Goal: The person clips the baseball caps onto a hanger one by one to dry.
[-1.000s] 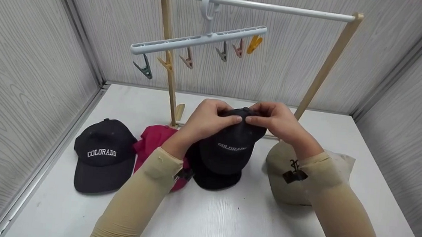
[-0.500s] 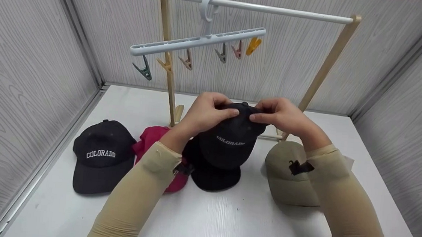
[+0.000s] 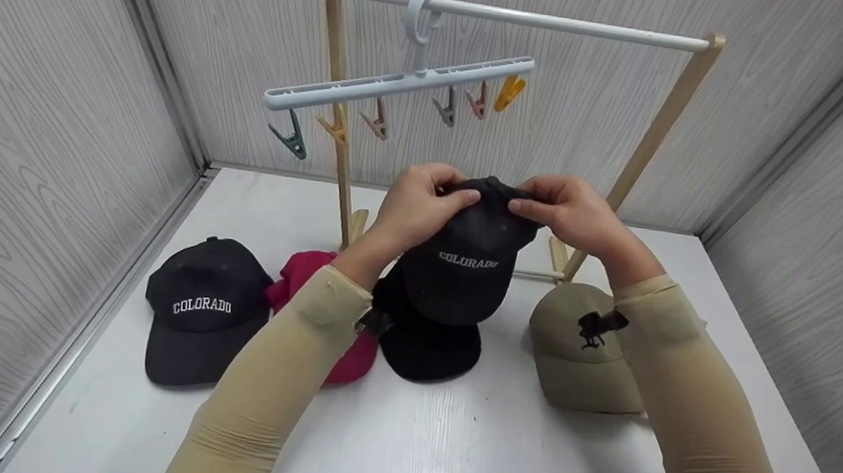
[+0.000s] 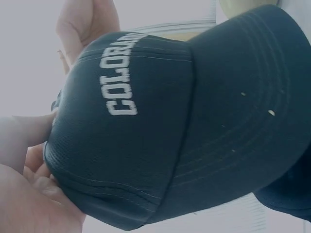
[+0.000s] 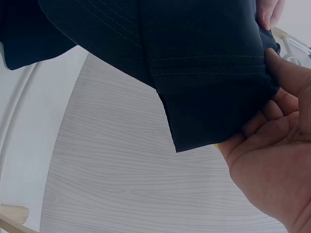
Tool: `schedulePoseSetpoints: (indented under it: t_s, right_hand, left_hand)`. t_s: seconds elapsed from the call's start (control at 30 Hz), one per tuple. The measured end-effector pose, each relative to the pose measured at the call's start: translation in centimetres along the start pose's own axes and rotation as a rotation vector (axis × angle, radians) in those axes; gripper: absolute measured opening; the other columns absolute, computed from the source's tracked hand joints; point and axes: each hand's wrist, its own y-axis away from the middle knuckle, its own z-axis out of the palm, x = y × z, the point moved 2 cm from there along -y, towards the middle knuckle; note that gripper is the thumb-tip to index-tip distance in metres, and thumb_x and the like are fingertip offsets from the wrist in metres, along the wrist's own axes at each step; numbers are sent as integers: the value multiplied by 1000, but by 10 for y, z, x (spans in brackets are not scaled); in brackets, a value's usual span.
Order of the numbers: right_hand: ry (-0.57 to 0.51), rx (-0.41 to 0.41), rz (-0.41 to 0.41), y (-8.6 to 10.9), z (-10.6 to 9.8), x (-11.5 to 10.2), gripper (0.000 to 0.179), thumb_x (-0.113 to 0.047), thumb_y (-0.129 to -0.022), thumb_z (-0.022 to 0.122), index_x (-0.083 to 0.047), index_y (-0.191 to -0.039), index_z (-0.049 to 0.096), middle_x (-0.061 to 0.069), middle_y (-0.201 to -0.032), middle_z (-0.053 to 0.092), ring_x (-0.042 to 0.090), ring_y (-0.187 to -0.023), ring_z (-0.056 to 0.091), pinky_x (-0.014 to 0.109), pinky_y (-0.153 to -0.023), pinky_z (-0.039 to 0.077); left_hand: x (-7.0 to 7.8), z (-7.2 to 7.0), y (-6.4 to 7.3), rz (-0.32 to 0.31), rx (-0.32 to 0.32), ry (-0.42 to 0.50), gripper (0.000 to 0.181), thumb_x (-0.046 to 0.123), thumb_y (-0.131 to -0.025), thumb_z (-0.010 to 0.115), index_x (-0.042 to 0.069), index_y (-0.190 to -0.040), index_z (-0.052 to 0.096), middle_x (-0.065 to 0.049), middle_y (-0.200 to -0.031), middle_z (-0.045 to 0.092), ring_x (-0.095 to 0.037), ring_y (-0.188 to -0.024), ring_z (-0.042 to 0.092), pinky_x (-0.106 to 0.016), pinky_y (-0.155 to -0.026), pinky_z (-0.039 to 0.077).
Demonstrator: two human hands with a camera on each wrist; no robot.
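Pinching the black COLORADO cap [image 3: 455, 288], likely light and soft, left hand [image 3: 416, 204] and right hand [image 3: 575, 215] grip its crown [image 3: 492, 210], apparently the soundest hold.

Black COLORADO cap [image 3: 463, 281] aloft, brim [image 4: 248, 102] downward

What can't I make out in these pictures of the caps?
Head view: red cap, middle hidden by left sleeve.
Head view: tan cap, right side hidden by right sleeve.
Head view: lower black cap, crown mostly hidden by held cap.
Left wrist view: held cap, brim tip cut off by right edge.
Right wrist view: yellow speck, too small to identify.
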Motion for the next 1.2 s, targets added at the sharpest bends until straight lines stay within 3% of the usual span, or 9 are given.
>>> schedulePoseSetpoints:
  t_s: [0.27, 0.7, 1.0, 1.2]
  right_hand:
    - [12, 38, 20, -10, -4, 0, 28, -37, -110, 73, -11, -113, 83, 4, -93, 78, 19, -83, 70, 29, -75, 56]
    - [-111, 72, 83, -33, -7, 12, 30, -36, -108, 77, -7, -116, 82, 6, -96, 78, 16, -81, 73, 29, -72, 61]
    - [-131, 93, 100, -43, -11, 14, 30, -34, -107, 78, -6, -117, 80, 4, -96, 78, 14, -79, 73, 27, -70, 61]
    - [-90, 78, 118, -46, -8, 20, 33, -38, -107, 77, -8, -121, 81, 5, -98, 79, 16, -82, 73, 28, -72, 61]
  left_hand:
    - [-11, 4, -18, -12, 25, 51, 19, 25, -105, 81, 6, -105, 84, -2, -101, 78, -16, -95, 67, -33, -89, 51]
    - [-26, 9, -39, -83, 33, 151, 20, 25, -107, 80, 7, -113, 85, -2, -105, 82, -16, -99, 71, -28, -88, 52]
    - [-34, 13, -52, -55, 49, 179, 19, 26, -107, 79, 9, -114, 84, -2, -108, 81, -16, -99, 71, -28, -88, 53]
    - [-46, 17, -51, -41, 51, 188, 19, 25, -109, 76, 8, -115, 82, -3, -109, 79, -17, -99, 70, -28, -87, 52]
